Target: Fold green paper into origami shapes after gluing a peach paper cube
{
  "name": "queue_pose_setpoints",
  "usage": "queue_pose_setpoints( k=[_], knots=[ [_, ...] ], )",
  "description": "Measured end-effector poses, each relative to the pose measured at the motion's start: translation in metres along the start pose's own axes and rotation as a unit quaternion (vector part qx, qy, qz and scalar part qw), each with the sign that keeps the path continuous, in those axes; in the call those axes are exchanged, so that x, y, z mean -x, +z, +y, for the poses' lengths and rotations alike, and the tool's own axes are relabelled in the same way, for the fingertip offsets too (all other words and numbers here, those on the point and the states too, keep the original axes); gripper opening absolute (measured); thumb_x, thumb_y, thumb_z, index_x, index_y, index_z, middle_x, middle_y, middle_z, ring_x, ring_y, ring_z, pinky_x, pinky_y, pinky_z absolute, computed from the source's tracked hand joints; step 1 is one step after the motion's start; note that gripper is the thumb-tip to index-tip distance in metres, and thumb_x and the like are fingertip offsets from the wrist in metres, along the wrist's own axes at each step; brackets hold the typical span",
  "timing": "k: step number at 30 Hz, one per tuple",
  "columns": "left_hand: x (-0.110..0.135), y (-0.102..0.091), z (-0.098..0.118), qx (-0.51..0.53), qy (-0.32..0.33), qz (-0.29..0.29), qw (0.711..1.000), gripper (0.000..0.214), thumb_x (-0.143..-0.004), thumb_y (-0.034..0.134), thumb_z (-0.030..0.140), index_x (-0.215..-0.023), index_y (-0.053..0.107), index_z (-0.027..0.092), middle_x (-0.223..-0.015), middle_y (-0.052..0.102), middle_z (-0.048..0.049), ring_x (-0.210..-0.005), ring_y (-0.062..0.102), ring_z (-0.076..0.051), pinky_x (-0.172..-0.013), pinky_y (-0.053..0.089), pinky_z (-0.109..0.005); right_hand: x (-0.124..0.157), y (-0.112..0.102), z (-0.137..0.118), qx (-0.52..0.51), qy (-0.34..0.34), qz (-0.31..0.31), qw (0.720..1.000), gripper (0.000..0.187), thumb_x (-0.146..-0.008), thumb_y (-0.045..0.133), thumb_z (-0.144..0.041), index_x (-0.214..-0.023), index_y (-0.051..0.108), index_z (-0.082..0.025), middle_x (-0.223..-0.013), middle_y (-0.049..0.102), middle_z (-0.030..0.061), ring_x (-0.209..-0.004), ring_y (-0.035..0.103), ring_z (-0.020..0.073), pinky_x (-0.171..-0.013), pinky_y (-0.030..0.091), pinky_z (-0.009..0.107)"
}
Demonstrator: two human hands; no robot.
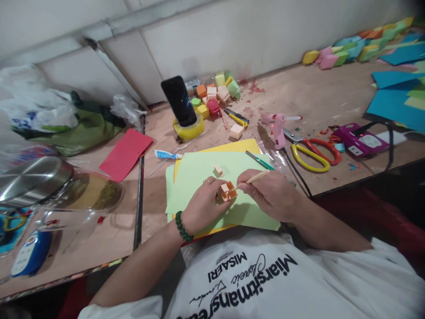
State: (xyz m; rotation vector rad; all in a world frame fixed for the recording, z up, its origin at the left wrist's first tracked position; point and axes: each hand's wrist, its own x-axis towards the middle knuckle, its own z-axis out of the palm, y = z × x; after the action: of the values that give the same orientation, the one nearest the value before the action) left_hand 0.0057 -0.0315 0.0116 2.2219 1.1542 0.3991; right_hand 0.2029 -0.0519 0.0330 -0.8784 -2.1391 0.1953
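Between the fingers of my left hand (206, 204) is a small orange paper box (229, 191) with its top open and flaps raised. My right hand (272, 192) is closed in a pen-like grip around a thin pale stick, perhaps a brush (259, 177), whose tip reaches into the box. Both hands are over a stack of light green paper sheets (195, 173), with yellow sheets beneath. A small peach paper piece (218, 170) lies on the green sheet just beyond the box. A green-handled cutter (260, 160) rests near the sheet's right edge.
A phone (179, 101) leans on a yellow tape roll (189, 128) near several small paper boxes (212, 95). To the right are a pink glue gun (277, 128), scissors (310, 157) and a purple power adapter (361, 139). A red sheet (126, 154) and a jar (89, 190) are left.
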Motion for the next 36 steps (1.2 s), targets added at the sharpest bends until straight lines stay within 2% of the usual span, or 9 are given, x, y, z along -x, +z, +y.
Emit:
queue_pose_setpoints(
  k=[6,12,16,21,26,32,36],
  knots=[
    [-0.0016,0.0006,0.0001,0.023,-0.004,-0.001,1.000,0.022,-0.077,0.069,0.018,-0.099,0.064,0.018,-0.082,0.055,-0.0006,-0.071,0.053,-0.014,-0.066,0.048,-0.027,-0.0029,-0.0014,0.0033,-0.025,0.016,0.010,1.000,0.028,-0.104,0.033,-0.031,-0.085,0.050,-0.021,-0.073,0.065,0.0006,-0.058,0.057,0.0105,-0.053,0.044,0.024],
    [-0.0011,0.0007,0.0000,0.026,-0.003,-0.004,1.000,0.020,-0.078,0.070,0.019,-0.097,0.064,0.017,-0.081,0.055,-0.0005,-0.072,0.052,-0.014,-0.066,0.047,-0.028,-0.0018,-0.0021,0.0043,-0.058,0.030,0.025,0.998,0.022,-0.103,0.036,-0.028,-0.087,0.050,-0.021,-0.074,0.065,-0.0006,-0.050,0.050,0.0083,-0.050,0.041,0.023],
    [-0.0008,0.0009,-0.0005,0.037,-0.006,-0.013,0.999,0.026,-0.076,0.068,0.014,-0.101,0.063,0.017,-0.084,0.054,-0.0008,-0.073,0.053,-0.015,-0.065,0.048,-0.028,-0.0010,-0.0006,0.0053,-0.048,0.026,0.032,0.998,0.021,-0.102,0.037,-0.027,-0.087,0.049,-0.021,-0.078,0.066,0.0010,-0.055,0.053,0.0095,-0.052,0.041,0.023],
    [-0.0018,0.0008,-0.0016,0.031,-0.003,-0.009,0.999,0.029,-0.073,0.064,0.008,-0.101,0.063,0.017,-0.083,0.054,-0.0008,-0.074,0.053,-0.015,-0.066,0.048,-0.028,-0.0035,-0.0019,0.0093,-0.046,0.051,-0.010,0.998,0.027,-0.103,0.035,-0.031,-0.082,0.049,-0.021,-0.071,0.063,-0.0005,-0.053,0.053,0.0090,-0.050,0.041,0.022],
    [-0.0022,0.0006,-0.0029,0.033,-0.005,-0.014,0.999,0.025,-0.074,0.065,0.012,-0.098,0.063,0.017,-0.083,0.054,-0.0009,-0.073,0.053,-0.015,-0.064,0.048,-0.027,-0.0043,-0.0036,0.0074,-0.061,0.073,-0.037,0.995,0.032,-0.104,0.032,-0.037,-0.080,0.048,-0.021,-0.067,0.060,-0.0020,-0.046,0.046,0.0076,-0.046,0.038,0.022],
    [-0.0012,0.0002,-0.0019,0.023,-0.002,-0.011,1.000,0.019,-0.078,0.067,0.020,-0.097,0.063,0.017,-0.082,0.055,-0.0012,-0.073,0.053,-0.016,-0.065,0.047,-0.029,-0.0017,-0.0022,0.0017,-0.048,0.050,0.021,0.997,0.027,-0.103,0.035,-0.032,-0.081,0.048,-0.022,-0.075,0.066,0.0001,-0.051,0.054,0.0081,-0.047,0.041,0.022],
    [-0.0012,-0.0014,-0.0003,0.013,-0.004,-0.020,1.000,0.020,-0.075,0.066,0.015,-0.094,0.063,0.018,-0.083,0.055,-0.0014,-0.073,0.053,-0.016,-0.064,0.047,-0.028,-0.0025,0.0009,0.0011,-0.019,0.030,0.026,0.999,0.025,-0.103,0.034,-0.031,-0.083,0.048,-0.023,-0.076,0.067,0.0009,-0.052,0.055,0.0089,-0.048,0.043,0.023]
  ],
)
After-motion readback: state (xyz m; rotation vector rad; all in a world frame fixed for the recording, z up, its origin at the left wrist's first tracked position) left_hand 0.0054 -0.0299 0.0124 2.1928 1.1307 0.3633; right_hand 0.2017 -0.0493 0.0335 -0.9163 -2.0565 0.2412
